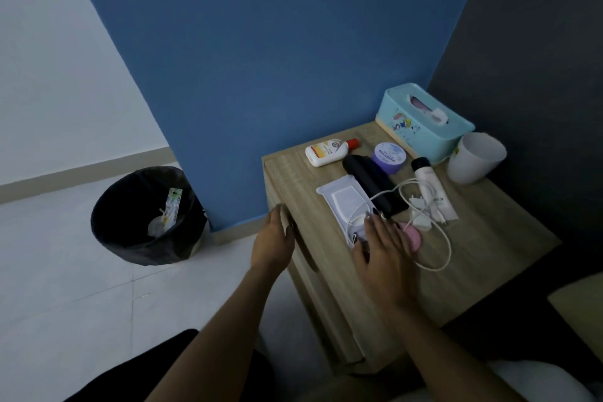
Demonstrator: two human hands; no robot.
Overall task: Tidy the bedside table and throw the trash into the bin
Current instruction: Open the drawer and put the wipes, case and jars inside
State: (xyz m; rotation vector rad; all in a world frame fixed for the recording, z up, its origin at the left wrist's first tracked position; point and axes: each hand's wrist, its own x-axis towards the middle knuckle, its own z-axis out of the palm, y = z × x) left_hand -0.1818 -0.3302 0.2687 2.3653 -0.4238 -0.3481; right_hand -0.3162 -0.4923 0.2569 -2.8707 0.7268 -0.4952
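The right grip lies flat, fingers spread, grasping nothing, over the white pouch and charger cable on the tabletop, probably to gather them. The left grip, straight-fingered and empty, sits at the tabletop's left edge, apparently bracing. The bin stands on the floor, left.

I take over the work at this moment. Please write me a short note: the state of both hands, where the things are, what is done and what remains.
Left hand: open, at the left front edge of the bedside table.
Right hand: open, flat over the wipes pack and the white charger cable, beside a pink object.
Bin: on the floor left of the table, with a wrapper already inside.
Also on the table: lotion bottle, purple jar, black object, white tube, tissue box, white cup.
Left to do: arrange these and bin any trash.
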